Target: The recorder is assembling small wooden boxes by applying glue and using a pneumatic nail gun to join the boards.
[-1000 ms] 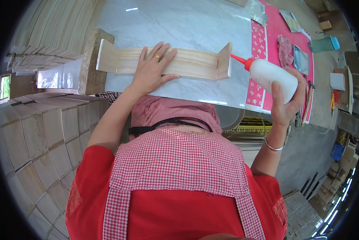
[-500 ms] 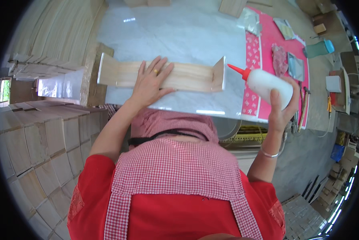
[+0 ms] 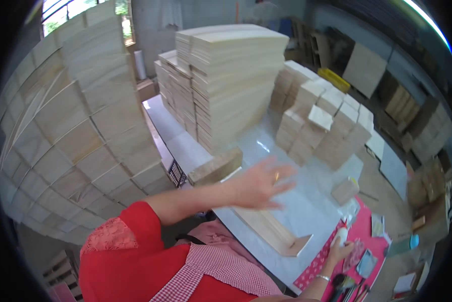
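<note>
Worktop (image 3: 306, 206) carries a wooden piece (image 3: 266, 226) along its near edge, the blurred left hand (image 3: 261, 185) spread wide and empty above the worktop, the right hand (image 3: 339, 251) curled around a white, red-tipped bottle (image 3: 341, 235) at its right end.

Left hand (image 3: 262, 186) blurred, fingers spread, partly hiding wood frame (image 3: 266, 229) on table (image 3: 309, 201). Right hand (image 3: 339, 251) gripping white bottle (image 3: 341, 234), red tip up, by pink cloth (image 3: 374, 247). Tall board stack (image 3: 241, 80) behind, block pile (image 3: 324, 118) right of it.
</note>
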A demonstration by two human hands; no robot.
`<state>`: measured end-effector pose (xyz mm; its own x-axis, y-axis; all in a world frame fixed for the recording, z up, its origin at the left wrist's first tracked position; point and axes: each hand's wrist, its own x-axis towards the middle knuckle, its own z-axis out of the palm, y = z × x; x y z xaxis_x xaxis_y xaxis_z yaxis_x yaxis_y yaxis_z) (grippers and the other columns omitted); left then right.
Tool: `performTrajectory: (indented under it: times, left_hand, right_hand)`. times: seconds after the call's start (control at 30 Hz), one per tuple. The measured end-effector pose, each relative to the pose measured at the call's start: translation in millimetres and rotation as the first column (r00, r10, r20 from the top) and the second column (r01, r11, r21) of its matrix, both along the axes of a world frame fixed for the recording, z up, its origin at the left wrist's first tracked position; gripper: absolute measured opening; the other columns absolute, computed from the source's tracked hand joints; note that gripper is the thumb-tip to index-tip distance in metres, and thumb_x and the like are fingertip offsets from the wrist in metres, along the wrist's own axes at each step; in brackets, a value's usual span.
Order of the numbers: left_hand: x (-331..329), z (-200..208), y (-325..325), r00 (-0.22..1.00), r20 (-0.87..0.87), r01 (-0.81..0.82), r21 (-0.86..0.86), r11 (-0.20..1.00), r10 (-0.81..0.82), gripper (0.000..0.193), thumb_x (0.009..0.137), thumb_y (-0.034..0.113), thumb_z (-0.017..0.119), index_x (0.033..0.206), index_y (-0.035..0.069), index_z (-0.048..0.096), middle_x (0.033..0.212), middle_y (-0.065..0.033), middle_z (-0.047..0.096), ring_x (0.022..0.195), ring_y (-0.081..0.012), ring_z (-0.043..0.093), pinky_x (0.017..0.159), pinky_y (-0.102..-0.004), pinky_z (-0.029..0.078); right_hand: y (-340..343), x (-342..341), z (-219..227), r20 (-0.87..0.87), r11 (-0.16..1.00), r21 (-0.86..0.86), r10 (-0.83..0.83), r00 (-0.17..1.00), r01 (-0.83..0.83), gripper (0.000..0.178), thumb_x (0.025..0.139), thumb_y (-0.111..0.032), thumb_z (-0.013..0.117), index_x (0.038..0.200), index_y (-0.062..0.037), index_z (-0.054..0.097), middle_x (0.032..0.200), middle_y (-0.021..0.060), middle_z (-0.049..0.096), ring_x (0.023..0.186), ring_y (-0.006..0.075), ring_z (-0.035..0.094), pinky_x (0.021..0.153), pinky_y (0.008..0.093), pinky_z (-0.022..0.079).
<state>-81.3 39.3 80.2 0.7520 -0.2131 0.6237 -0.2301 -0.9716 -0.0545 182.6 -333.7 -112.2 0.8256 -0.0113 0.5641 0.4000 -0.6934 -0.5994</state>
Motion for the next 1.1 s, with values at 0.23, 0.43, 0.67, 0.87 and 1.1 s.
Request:
performTrajectory:
  times: [0.23,0.43,0.67,0.87,1.1]
  left_hand:
    - [26,256,187,0.579,0.279,-0.765,-0.139,0.629,0.766,0.061,0.084,0.058,0.061,0.109,0.003,0.069,0.118,-0.0174,0.062,0.110,-0.0347,0.059,0.093,-0.0469,0.046]
    - [17,278,298,0.250,-0.341,-0.968,-0.079,0.237,0.906,0.085,0.078,0.074,0.057,0.125,0.004,0.063,0.139,-0.0184,0.053,0.127,-0.0319,0.051,0.102,-0.0505,0.040]
    - [6,272,314,0.287,-0.495,-0.954,-0.223,0.200,0.820,0.080,0.072,0.067,0.071,0.127,0.010,0.061,0.137,-0.0100,0.056,0.129,-0.0261,0.050,0.102,-0.0472,0.036]
    - [-1,287,259,0.304,0.208,-0.943,-0.071,0.324,0.930,0.068,0.064,0.060,0.079,0.103,0.006,0.064,0.116,-0.0134,0.064,0.113,-0.0288,0.057,0.093,-0.0441,0.040]
    - [49,244,120,0.704,0.529,-0.607,0.101,0.788,0.474,0.052,0.068,0.038,0.080,0.104,0.007,0.059,0.106,-0.0130,0.062,0.104,-0.0284,0.057,0.089,-0.0416,0.041]
  right_hand:
    - [-26,-25,18,-0.012,1.000,0.008,-0.002,1.000,0.002,0.027,0.086,-0.013,0.068,0.101,0.0034,0.053,0.098,0.0137,0.054,0.093,0.0281,0.053,0.085,0.0373,0.043]
    - [-56,-44,22,-0.043,0.982,0.191,0.014,0.999,-0.005,0.030,0.090,-0.011,0.064,0.113,0.0045,0.052,0.106,0.0143,0.056,0.102,0.0261,0.057,0.091,0.0352,0.046]
    - [-47,-94,63,0.133,0.998,0.054,-0.049,0.990,0.042,0.032,0.081,-0.017,0.072,0.100,0.0085,0.064,0.096,0.0240,0.065,0.090,0.0348,0.063,0.081,0.0409,0.051]
    - [-31,-92,78,0.041,0.997,0.075,-0.001,0.999,-0.002,0.038,0.086,-0.014,0.069,0.115,0.0068,0.056,0.110,0.0203,0.059,0.103,0.0308,0.059,0.091,0.0372,0.049]
    - [22,-107,141,0.001,0.827,0.447,0.381,0.925,-0.341,0.024,0.098,-0.013,0.056,0.114,0.0043,0.058,0.105,0.0074,0.061,0.099,0.0144,0.057,0.087,0.0298,0.048]
